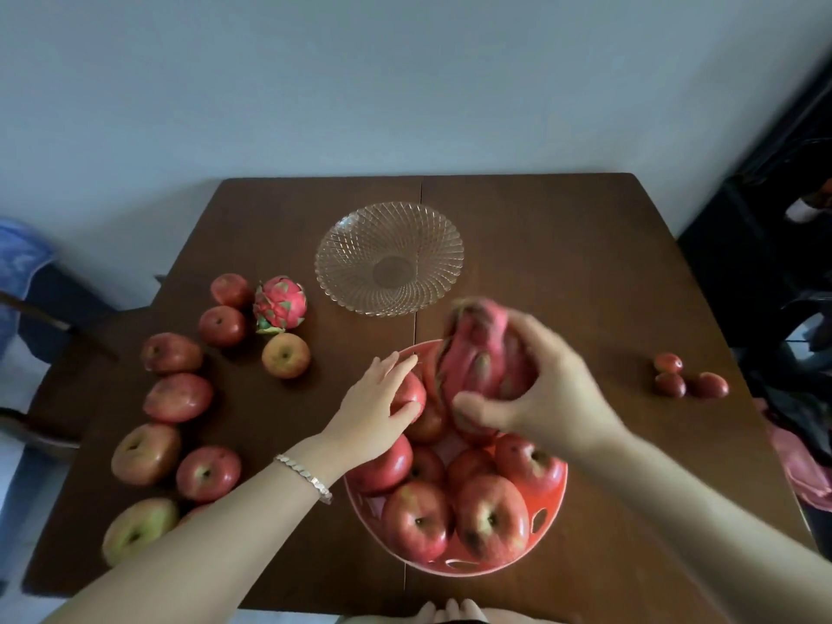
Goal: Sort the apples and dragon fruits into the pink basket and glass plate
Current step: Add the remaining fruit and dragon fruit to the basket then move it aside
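Here, the brown wooden table (562,263) takes up most of the lower view, with a pale wall behind it. The pink basket (553,517) stands near the table's front edge, heaped with red apples (490,517). The glass plate (389,258) sits farther back, apart from the basket.

Both bare forearms reach in from the near edge. The right hand (540,389) is blurred and held above the far side of the basket. Its fingers and thumb are curled round a long dragon fruit (477,353), which is lifted off the pile. The left hand (373,407) stretches across the basket's left rim. Its fingers are spread over the upper apple (412,391) and its thumb is tucked against that apple's near side, while the fruit sits on the heap.

A curved line of loose apples (178,398) lies on the left of the table. A second dragon fruit (280,308) lies at the far end of that line, beside three of them. Three small red fruits (689,380) cluster near the right edge, and a thin bracelet (304,477) circles the left wrist.
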The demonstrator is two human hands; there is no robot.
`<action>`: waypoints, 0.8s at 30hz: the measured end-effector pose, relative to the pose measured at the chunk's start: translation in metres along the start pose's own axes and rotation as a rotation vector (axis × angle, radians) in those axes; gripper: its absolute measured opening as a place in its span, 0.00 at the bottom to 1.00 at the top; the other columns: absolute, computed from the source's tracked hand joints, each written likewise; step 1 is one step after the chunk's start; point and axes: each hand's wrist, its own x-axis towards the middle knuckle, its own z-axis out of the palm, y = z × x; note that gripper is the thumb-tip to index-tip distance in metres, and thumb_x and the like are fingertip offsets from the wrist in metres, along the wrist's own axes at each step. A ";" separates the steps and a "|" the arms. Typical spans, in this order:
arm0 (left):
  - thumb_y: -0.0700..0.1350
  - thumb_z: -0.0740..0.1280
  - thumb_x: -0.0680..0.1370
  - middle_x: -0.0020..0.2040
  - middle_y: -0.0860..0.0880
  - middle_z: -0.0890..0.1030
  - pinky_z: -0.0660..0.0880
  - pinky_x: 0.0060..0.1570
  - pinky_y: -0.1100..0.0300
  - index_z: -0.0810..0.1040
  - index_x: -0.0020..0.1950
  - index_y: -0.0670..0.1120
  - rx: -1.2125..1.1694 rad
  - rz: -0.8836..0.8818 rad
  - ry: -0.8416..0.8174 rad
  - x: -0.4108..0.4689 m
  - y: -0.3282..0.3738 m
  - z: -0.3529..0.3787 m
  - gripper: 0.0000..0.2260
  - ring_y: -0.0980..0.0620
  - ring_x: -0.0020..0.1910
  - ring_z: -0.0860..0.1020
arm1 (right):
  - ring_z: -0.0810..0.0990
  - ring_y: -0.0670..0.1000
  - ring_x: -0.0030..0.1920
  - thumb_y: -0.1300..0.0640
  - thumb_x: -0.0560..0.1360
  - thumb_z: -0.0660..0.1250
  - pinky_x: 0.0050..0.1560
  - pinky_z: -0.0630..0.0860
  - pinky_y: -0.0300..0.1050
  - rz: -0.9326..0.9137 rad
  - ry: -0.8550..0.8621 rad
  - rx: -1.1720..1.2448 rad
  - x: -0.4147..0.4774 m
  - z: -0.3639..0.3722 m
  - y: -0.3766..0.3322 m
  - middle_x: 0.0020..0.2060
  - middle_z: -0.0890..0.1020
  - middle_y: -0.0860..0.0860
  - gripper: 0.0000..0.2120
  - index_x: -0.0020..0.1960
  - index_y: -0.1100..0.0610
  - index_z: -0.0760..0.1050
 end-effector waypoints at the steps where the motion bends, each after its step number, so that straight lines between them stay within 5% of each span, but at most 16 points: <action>1: 0.48 0.59 0.80 0.76 0.54 0.56 0.49 0.75 0.53 0.57 0.75 0.54 -0.099 0.001 -0.006 0.000 -0.002 -0.002 0.25 0.50 0.77 0.49 | 0.73 0.39 0.52 0.44 0.53 0.78 0.55 0.66 0.28 -0.002 -0.060 -0.076 -0.004 0.015 0.005 0.48 0.75 0.36 0.36 0.59 0.35 0.69; 8: 0.49 0.57 0.81 0.68 0.55 0.71 0.58 0.65 0.67 0.72 0.67 0.50 -0.430 -0.035 0.180 -0.021 0.014 -0.018 0.15 0.60 0.70 0.65 | 0.66 0.51 0.64 0.39 0.63 0.72 0.60 0.71 0.42 0.113 -0.239 -0.476 -0.016 0.067 0.038 0.63 0.68 0.49 0.40 0.71 0.39 0.60; 10: 0.52 0.61 0.79 0.68 0.56 0.69 0.57 0.67 0.66 0.74 0.65 0.52 -0.367 0.020 0.124 -0.027 0.023 -0.017 0.16 0.61 0.70 0.63 | 0.64 0.51 0.67 0.39 0.65 0.71 0.61 0.71 0.43 0.091 -0.255 -0.532 -0.020 0.069 0.040 0.67 0.66 0.50 0.41 0.73 0.41 0.57; 13: 0.66 0.57 0.68 0.71 0.53 0.69 0.55 0.72 0.59 0.75 0.64 0.53 -0.032 0.120 0.068 -0.030 0.027 -0.010 0.30 0.57 0.73 0.61 | 0.62 0.49 0.70 0.42 0.68 0.71 0.63 0.70 0.42 0.079 -0.311 -0.520 -0.024 0.062 0.041 0.69 0.65 0.48 0.40 0.74 0.44 0.55; 17: 0.68 0.49 0.64 0.67 0.51 0.74 0.60 0.70 0.52 0.80 0.58 0.50 0.182 0.113 0.079 -0.024 0.038 -0.015 0.35 0.52 0.69 0.69 | 0.73 0.46 0.62 0.47 0.71 0.71 0.61 0.72 0.41 0.114 -0.296 -0.342 -0.020 0.021 0.037 0.63 0.74 0.46 0.30 0.70 0.47 0.66; 21: 0.57 0.56 0.73 0.53 0.49 0.80 0.70 0.58 0.51 0.82 0.49 0.45 0.281 0.208 0.251 0.000 0.082 -0.023 0.21 0.45 0.51 0.79 | 0.79 0.46 0.48 0.52 0.72 0.70 0.55 0.77 0.46 0.204 -0.061 -0.296 -0.013 -0.035 0.064 0.47 0.81 0.46 0.12 0.55 0.50 0.78; 24: 0.51 0.60 0.78 0.56 0.50 0.78 0.71 0.56 0.54 0.79 0.54 0.46 0.269 0.308 0.171 0.024 0.136 -0.013 0.12 0.47 0.53 0.77 | 0.79 0.46 0.47 0.53 0.74 0.68 0.52 0.75 0.41 0.359 0.047 -0.343 -0.012 -0.080 0.105 0.47 0.80 0.46 0.13 0.57 0.53 0.77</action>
